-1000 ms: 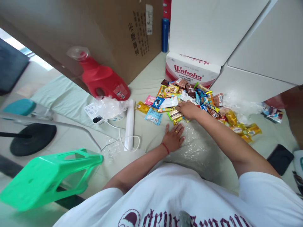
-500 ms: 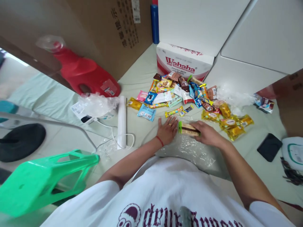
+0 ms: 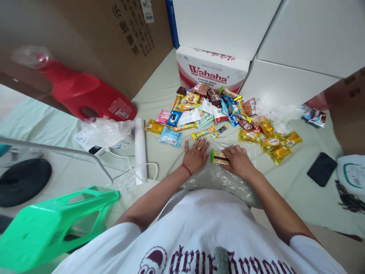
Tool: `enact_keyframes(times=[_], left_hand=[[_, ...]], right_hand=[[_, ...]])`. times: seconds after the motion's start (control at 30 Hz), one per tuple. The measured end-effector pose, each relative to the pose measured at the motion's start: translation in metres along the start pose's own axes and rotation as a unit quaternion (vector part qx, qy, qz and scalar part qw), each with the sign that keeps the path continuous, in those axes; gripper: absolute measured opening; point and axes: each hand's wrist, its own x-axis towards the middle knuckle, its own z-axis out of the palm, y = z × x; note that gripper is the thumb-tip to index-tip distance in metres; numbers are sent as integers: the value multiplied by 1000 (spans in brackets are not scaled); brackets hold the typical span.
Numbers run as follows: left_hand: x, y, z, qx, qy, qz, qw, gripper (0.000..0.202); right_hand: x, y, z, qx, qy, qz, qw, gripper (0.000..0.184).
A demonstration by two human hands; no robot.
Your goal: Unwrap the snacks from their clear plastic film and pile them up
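My right hand [image 3: 238, 161] is closed on a snack bar [image 3: 218, 157] in a green-ended wrapper, holding it over a clear plastic bag [image 3: 219, 179] spread on the pale floor mat just in front of me. My left hand [image 3: 195, 155] lies flat with fingers stretched out on the left edge of that bag, touching the bar's green end. A pile of several small snack packets [image 3: 216, 110] lies just beyond both hands.
A Wahaha carton [image 3: 211, 70] and white boxes [image 3: 308, 34] stand behind the pile. A red jug [image 3: 85, 97], crumpled plastic [image 3: 104, 131], a white sealer bar [image 3: 139, 148] with cord, a green stool [image 3: 54, 224] are left. A black phone [image 3: 321, 169] lies right.
My right hand drew a snack bar out of the pile and brought it back over the clear bag beside my left hand. The view shifted slightly.
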Motion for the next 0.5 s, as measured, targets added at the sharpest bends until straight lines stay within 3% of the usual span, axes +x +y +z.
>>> enact_keyframes(times=[0.2, 0.37, 0.5], left_hand=[[0, 0, -2, -7, 3, -7, 1000, 55], [-1, 1, -2, -9, 5, -10, 1000, 56], [0, -2, -1, -9, 6, -8, 1000, 55]], right_hand=[[-6, 1, -4, 0, -3, 18, 1000, 34], [-18, 0, -14, 34, 9, 25, 999, 40], [-11, -13, -1, 37, -1, 7, 999, 42]])
